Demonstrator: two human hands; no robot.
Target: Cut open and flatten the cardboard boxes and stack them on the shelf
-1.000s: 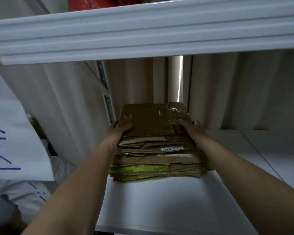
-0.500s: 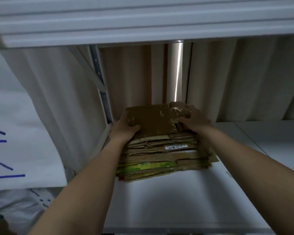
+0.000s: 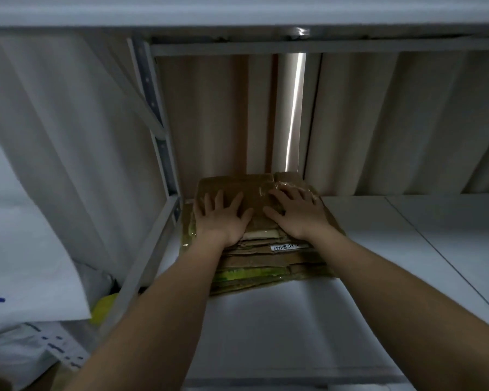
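**Both hands flat on cardboard stack, on shelf**

Left hand [image 3: 220, 218] and right hand [image 3: 295, 211]: palms down, fingers [image 3: 209, 199] spread and straight, pressing the top sheet [image 3: 249, 187]. No pinch, no curl. Top sheet is brown, with glossy tape under the right fingertips. Stack of flattened boxes [image 3: 268, 266] sits directly under the fingers, on the white shelf [image 3: 280, 328], at its back-left corner. Barcode label [image 3: 285, 247] on a layer just below the right wrist. Grey upright [image 3: 164, 162] just left of the left fingers. Pale curtain [image 3: 378, 122] beyond the fingertips.
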